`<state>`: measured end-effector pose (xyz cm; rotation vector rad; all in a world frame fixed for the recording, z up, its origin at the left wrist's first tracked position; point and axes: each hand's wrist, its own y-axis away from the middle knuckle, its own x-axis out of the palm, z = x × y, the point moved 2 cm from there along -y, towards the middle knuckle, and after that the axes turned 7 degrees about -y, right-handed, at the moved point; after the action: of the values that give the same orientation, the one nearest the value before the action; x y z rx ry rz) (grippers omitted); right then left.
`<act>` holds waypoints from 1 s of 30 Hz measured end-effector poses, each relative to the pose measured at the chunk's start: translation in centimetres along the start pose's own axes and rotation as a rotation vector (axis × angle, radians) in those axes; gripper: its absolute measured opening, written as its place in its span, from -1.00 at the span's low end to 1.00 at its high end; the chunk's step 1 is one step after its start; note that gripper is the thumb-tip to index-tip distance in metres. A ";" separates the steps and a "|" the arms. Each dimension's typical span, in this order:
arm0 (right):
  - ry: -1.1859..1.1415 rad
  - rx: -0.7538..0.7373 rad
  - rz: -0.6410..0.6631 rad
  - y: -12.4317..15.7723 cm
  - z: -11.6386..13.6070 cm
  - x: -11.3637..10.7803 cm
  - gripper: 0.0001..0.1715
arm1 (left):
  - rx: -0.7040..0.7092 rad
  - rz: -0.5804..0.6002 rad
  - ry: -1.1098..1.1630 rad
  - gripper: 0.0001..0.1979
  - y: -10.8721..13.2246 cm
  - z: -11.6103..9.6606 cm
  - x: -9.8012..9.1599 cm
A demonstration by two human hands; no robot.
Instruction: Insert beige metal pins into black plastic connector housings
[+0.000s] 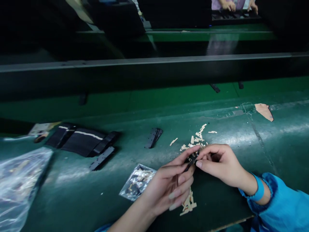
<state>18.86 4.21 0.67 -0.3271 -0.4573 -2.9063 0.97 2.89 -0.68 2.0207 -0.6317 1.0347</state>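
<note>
My left hand [169,183] and my right hand [218,162] meet above the green work surface [72,190]. Both pinch a small thin black strip [190,163] between fingertips. Just behind the fingers lies a scatter of small tan paper bits [196,138]. More tan bits [188,204] lie under my left hand near the front edge. My right arm wears a blue sleeve [285,206] with a blue cuff.
A small clear bag of parts [137,182] lies left of my left hand. A short stack of black strips [153,138] and a bigger pile of black strips [82,141] lie further left. A large plastic bag [19,180] is at far left. Another person's hands [229,4] show at top right.
</note>
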 end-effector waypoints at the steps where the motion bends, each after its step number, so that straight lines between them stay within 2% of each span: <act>1: 0.001 0.004 -0.010 0.0 -0.1 0.0 -0.87 | 0.007 -0.013 -0.018 -0.55 0.0 0.0 0.0; 9: -0.043 0.027 -0.108 0.1 -1.1 0.1 -0.89 | -0.001 -0.074 -0.085 -0.48 0.0 0.3 0.3; 16: -0.187 0.078 -0.102 -0.3 -1.0 0.0 -0.92 | 0.071 -0.091 -0.151 -0.49 -0.1 0.6 0.4; 18: -0.196 0.093 -0.077 -0.4 -0.7 -0.1 -0.93 | 0.154 -0.132 -0.272 -0.45 -0.2 0.5 0.2; 21: -0.117 0.047 -0.081 -0.3 -0.3 -0.4 -0.89 | 0.321 -0.296 -0.577 -0.44 0.0 0.2 -0.1; 24: 0.015 -0.022 -0.120 0.0 -0.2 -0.4 -0.88 | 0.396 -0.418 -0.807 -0.48 0.4 0.0 0.1; 30: 0.107 -0.036 -0.161 0.1 -0.4 -0.2 -0.84 | 0.385 -0.412 -0.925 -0.49 0.6 0.3 0.5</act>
<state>19.02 4.03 0.27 -0.1449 -0.4330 -3.0724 0.91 2.29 -0.13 2.7995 -0.4337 -0.0883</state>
